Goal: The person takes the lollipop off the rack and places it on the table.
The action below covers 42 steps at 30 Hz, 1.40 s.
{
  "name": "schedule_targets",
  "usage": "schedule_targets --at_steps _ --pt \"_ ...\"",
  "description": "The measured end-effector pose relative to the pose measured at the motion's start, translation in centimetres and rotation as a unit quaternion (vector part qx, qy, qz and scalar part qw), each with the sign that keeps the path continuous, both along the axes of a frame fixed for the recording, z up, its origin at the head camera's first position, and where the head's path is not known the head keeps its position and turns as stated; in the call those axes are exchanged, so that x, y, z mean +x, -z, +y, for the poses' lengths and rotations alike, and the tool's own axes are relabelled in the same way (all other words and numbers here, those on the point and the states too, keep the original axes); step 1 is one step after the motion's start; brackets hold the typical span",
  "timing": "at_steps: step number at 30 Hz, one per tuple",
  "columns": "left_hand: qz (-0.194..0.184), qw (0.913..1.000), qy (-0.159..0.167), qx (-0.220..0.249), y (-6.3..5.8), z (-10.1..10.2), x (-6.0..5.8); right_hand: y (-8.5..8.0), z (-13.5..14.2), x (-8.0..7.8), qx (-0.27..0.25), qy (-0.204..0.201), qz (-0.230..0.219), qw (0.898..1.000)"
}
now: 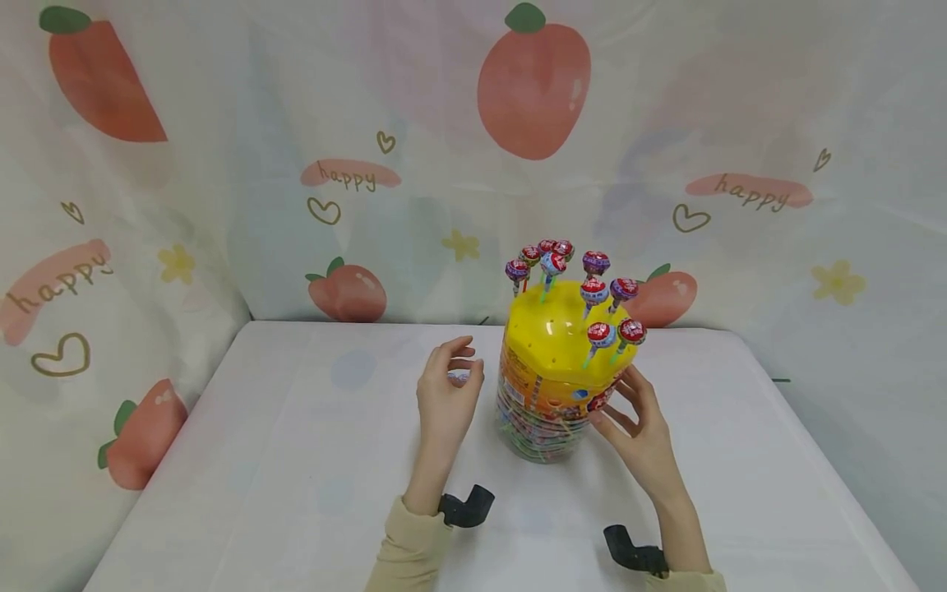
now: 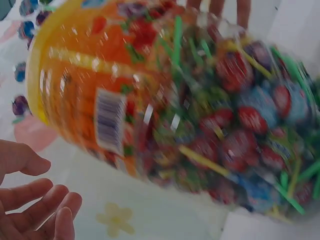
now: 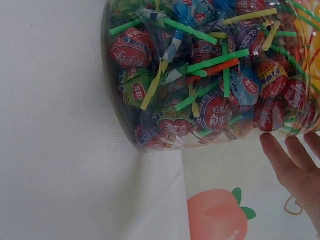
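The jar (image 1: 543,427) stands on the worktop (image 1: 296,460) between the two hands, nearer the right; its long axis is about upright. The left hand (image 1: 445,399) is apart from it, near its left side, fingers loosely bent, nothing seen gripped. The right hand (image 1: 642,432) is spread along the jar's right side, fingertips touching the wall without enclosing it. Body: clear, glossy plastic, rounded, with horizontal ribbing low down. Label (image 2: 80,95): orange printed band with a barcode. Lid (image 1: 536,349): smooth yellow, faceted edge, small holes. Upright lollipops (image 1: 594,293) stand in it, some toward the right hand, others farther from both hands. Contents: wrapped candies (image 3: 216,110), crinkled, round, on thin green and yellow sticks.
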<state>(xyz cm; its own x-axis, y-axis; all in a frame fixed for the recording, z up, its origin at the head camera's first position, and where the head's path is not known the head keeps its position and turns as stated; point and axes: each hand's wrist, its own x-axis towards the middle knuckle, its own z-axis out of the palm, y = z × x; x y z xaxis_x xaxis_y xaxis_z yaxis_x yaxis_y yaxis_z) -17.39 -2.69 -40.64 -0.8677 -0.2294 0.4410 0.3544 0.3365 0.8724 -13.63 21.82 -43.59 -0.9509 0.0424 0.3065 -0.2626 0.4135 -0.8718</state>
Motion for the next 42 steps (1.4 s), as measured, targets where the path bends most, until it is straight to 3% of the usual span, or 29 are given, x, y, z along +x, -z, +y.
schedule_targets --at_steps 11,17,29,42 --pt "0.058 0.9962 0.064 0.003 -3.1 2.2 2.8 0.3 0.3 -0.1 -0.003 -0.002 0.001 1.0" --pt "0.079 0.9935 0.081 0.007 -4.4 3.3 3.8 0.4 0.2 -0.1 -0.001 -0.001 0.003 1.0" --pt "0.121 0.9839 0.131 0.003 -5.6 5.3 4.0 0.1 0.1 0.0 0.001 0.001 0.016 1.0" --pt "0.136 0.9802 0.144 0.002 -6.2 6.7 3.9 0.0 0.1 0.0 -0.006 -0.001 0.016 1.0"
